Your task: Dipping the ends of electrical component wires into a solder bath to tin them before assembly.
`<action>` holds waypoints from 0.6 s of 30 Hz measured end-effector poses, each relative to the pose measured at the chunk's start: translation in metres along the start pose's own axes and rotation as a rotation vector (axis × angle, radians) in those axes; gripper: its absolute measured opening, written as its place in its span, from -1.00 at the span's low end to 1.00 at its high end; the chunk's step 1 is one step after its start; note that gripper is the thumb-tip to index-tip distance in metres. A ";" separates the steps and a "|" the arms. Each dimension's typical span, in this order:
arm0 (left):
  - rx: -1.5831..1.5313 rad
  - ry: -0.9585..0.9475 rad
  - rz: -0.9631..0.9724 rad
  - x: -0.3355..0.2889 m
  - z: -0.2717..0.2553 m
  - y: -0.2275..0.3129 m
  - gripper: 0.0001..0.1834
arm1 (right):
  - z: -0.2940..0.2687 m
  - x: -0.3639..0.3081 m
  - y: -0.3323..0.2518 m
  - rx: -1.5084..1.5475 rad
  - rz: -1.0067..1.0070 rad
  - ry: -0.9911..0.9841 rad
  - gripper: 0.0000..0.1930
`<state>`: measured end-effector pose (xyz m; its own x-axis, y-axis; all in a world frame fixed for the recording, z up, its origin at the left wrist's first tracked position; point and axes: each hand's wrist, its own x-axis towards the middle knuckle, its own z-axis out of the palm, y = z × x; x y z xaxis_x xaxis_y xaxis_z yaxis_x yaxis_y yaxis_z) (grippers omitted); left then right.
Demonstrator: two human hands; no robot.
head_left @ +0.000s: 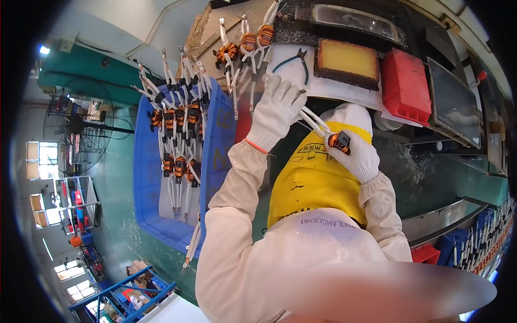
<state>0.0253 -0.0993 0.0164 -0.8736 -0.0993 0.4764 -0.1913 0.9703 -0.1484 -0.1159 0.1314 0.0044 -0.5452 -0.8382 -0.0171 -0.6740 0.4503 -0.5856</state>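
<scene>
My right hand (360,159), in a white glove, is closed around a copper-wound toroidal coil (339,141) with a black block on it. White-sleeved leads (313,119) run from the coil up to my left hand (276,107), also gloved. The left fingers are closed on the leads near their far ends; the tips are partly hidden. Beyond the left hand, cutting pliers (305,65) with blue-green handles lie on a white sheet. More coils (249,43) with white leads rest on the bench at its upper left.
At my left stands a blue crate (219,129) holding several coils. Along the bench sit a dark-framed tray with a yellow surface (349,60) and a red bin (406,86). A caged fan (75,126) stands farther left. More leads and blue bins (452,247) are at lower right.
</scene>
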 end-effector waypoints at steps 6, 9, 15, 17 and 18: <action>-0.119 -0.072 -0.161 -0.037 0.045 0.000 -0.73 | 0.003 0.001 0.008 0.026 0.020 -0.020 -0.34; -0.148 -0.132 -0.318 -0.055 0.062 0.016 -0.76 | 0.001 0.006 0.008 0.035 0.054 -0.026 -0.33; -0.270 -0.075 -0.310 -0.059 0.054 0.008 -0.51 | -0.005 0.009 0.002 0.013 0.056 -0.151 -0.32; -0.260 0.108 -0.203 -0.044 0.036 -0.001 -0.37 | 0.000 0.006 0.006 -0.012 -0.062 -0.012 -0.43; -0.195 0.109 -0.250 -0.048 0.032 -0.003 -0.28 | 0.001 0.005 0.005 -0.009 -0.064 -0.014 -0.43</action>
<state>0.0530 -0.1043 -0.0336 -0.7553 -0.3261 0.5685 -0.2956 0.9437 0.1486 -0.1217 0.1295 0.0006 -0.4941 -0.8694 0.0088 -0.7116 0.3985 -0.5787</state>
